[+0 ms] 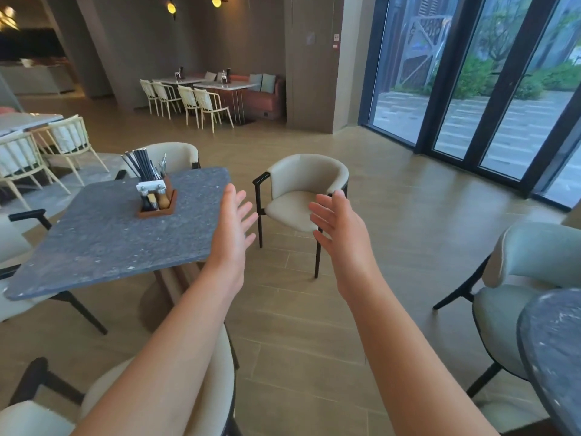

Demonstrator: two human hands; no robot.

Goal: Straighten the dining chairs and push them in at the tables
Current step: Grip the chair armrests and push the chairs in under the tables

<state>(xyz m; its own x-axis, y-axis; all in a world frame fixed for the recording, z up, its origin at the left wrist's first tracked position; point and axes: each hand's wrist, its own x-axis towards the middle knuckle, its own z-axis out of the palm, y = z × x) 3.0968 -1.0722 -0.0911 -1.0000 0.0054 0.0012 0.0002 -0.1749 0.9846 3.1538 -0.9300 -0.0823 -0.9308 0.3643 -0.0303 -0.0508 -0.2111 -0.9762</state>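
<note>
Both hands reach forward with fingers spread and palms facing each other, the left hand [234, 215] and right hand [338, 223] grasping nothing. Beyond them stands a cream chair [301, 191] with black legs, pulled away from the grey stone surface [103, 234] and apart from its far corner, its seat turned toward that surface. On the surface sits a wooden caddy [157, 199] of cutlery and shakers. Another cream chair [171, 157] is tucked at the surface's far edge, and one [217, 382] stands just below the forearms.
</note>
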